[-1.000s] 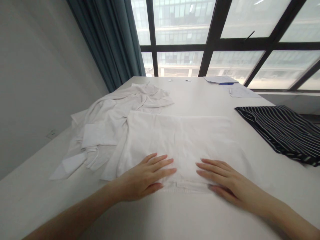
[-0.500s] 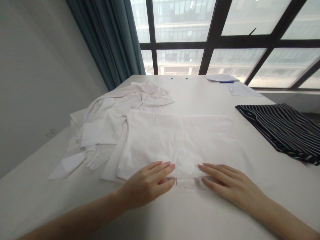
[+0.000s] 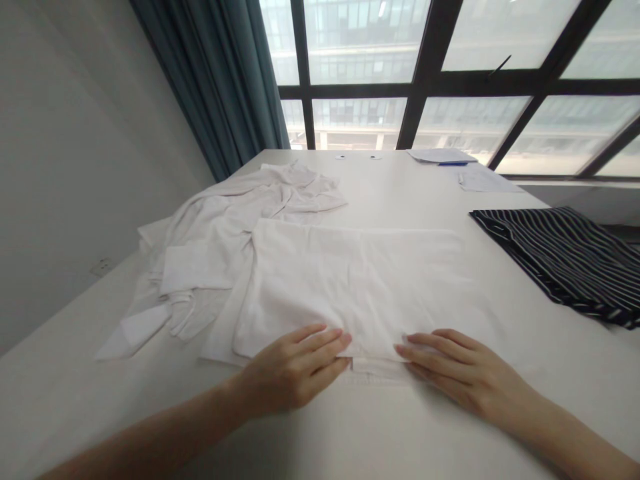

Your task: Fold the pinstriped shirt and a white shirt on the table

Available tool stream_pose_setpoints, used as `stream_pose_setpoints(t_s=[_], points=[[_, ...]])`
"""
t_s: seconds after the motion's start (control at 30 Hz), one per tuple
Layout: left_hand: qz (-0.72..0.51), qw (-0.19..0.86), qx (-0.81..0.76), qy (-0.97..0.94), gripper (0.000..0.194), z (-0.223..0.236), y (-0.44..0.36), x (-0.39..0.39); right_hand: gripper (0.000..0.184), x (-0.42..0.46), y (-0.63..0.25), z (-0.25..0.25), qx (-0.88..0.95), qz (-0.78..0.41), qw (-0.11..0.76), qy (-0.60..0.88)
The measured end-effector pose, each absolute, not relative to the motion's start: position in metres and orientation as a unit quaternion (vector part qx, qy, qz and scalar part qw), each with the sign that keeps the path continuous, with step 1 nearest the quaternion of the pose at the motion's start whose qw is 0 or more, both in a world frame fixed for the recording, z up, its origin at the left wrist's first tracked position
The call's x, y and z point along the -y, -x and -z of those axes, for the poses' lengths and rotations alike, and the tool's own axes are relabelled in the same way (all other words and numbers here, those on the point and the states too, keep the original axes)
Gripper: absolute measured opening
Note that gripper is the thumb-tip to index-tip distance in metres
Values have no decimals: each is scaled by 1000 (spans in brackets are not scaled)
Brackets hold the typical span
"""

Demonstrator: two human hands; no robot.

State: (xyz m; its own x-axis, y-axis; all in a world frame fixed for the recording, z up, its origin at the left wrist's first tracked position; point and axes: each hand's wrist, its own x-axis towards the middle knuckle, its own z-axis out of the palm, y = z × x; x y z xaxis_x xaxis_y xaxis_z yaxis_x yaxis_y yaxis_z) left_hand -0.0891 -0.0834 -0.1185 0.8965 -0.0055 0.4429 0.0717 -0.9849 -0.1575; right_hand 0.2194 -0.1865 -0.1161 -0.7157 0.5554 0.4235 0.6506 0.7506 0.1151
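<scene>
A folded white garment (image 3: pixel 360 287) lies flat on the table in front of me, lightly creased. My left hand (image 3: pixel 300 363) is at its near edge, fingers on top and thumb low against the border, closed on the cloth. At the same edge, a short gap to the right, my right hand (image 3: pixel 455 367) also pinches the fabric; its thumb is mostly hidden. Between my hands a narrow strip of the under layer (image 3: pixel 375 367) shows below the top layer.
Loose, rumpled white clothing (image 3: pixel 215 233) spreads over the table (image 3: pixel 380 433) at left. A black striped cloth (image 3: pixel 570 260) lies at right. Papers (image 3: pixel 440 155) with a blue pen (image 3: pixel 453 163) rest at the far end, near the window. A blue curtain (image 3: pixel 225 80) hangs at far left.
My right fingers have curled in and its thumb has slipped out of sight at the garment's edge. My left fingers have drawn closer together. The near edge looks slightly shifted.
</scene>
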Motion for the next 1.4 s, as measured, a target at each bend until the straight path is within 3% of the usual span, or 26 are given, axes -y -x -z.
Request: stream_pose_setpoints(t_s=[0.2, 0.33, 0.43, 0.57, 0.77, 0.93, 1.07, 1.2, 1.4], points=[[240, 56, -7, 969, 28, 111, 93, 81, 30, 183, -223, 112, 910, -79, 216, 345], [224, 40, 58, 972, 16, 112, 91, 76, 32, 182, -232, 113, 834, -286, 273, 385], [207, 50, 93, 973, 16, 112, 92, 71, 30, 180, -237, 118, 759, -369, 313, 435], [215, 62, 67, 972, 21, 109, 98, 66, 26, 179, -237, 126, 748, -324, 306, 491], [220, 10, 8, 975, 24, 107, 103, 63, 36, 180, -236, 126, 804, -272, 203, 488], [192, -222, 73, 953, 33, 114, 104, 55, 40, 181, -238, 122, 819, -276, 169, 474], [158, -350, 155, 910, 24, 118, 105, 51, 40, 181, -240, 121, 815, -289, 170, 473], [164, -321, 176, 916, 17, 122, 107, 51, 34, 181, -240, 123, 800, -303, 202, 477], [68, -161, 149, 973, 58, 131, 113, 49, 35, 180, -237, 126, 800, -263, 209, 498]])
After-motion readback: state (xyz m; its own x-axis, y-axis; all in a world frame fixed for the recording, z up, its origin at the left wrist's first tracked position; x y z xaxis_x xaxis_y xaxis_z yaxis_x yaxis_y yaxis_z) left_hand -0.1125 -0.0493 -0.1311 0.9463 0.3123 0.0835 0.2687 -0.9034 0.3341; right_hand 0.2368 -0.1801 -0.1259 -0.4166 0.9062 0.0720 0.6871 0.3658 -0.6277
